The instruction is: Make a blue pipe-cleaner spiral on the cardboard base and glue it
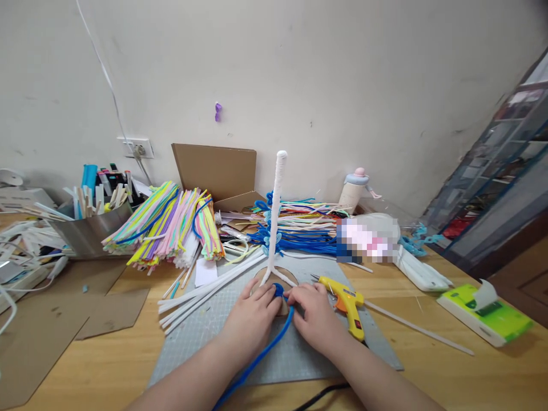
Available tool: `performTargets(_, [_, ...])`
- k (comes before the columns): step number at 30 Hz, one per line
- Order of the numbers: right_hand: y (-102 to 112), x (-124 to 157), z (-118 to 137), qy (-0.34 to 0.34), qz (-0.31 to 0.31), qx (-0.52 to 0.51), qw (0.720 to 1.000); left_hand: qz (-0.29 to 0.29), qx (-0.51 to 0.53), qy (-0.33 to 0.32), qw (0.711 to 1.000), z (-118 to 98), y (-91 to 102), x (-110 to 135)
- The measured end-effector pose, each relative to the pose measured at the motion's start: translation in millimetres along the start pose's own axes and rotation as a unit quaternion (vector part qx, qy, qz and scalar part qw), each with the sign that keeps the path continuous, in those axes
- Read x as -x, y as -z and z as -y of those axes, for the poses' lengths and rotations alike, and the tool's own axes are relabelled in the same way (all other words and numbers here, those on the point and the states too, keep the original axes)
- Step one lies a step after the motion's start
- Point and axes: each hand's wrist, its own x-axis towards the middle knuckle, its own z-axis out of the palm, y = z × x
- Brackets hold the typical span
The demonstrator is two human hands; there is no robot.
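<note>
A round cardboard disc (283,309) lies on the grey cutting mat with a white-wrapped upright post (276,211) standing on it, its foot split into spread legs. Against the disc, close to those legs, sits a tight coil of blue pipe cleaner (278,290). My left hand (254,311) is closed, its bent fingers holding the coil down from the left. On the right, my right hand (314,311) pinches the blue strand where it leaves the coil. The strand's loose length runs down past my left forearm. Blue fuzzy pieces (269,242) show around the post.
A yellow glue gun (349,305) lies right of my right hand, beside a glue stick (419,328). White pipe cleaners (209,291) lie left. Colourful bundles (171,225), a metal holder (92,231) and a bottle (353,188) stand behind. A green tissue pack (483,314) is far right.
</note>
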Motion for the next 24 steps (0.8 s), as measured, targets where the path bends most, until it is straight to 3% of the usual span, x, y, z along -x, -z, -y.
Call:
performTargets(5, [0.2,-0.2,-0.2,-0.003,-0.001,0.005,1.000,-0.001,0.018,0.002,1.000,-0.4,6.1,-0.2])
performTargets(24, [-4.8,-0.9,1.4,-0.003,-0.027,-0.042,0.999,-0.016,0.034,0.031,0.999,-1.4,-2.0,-4.5])
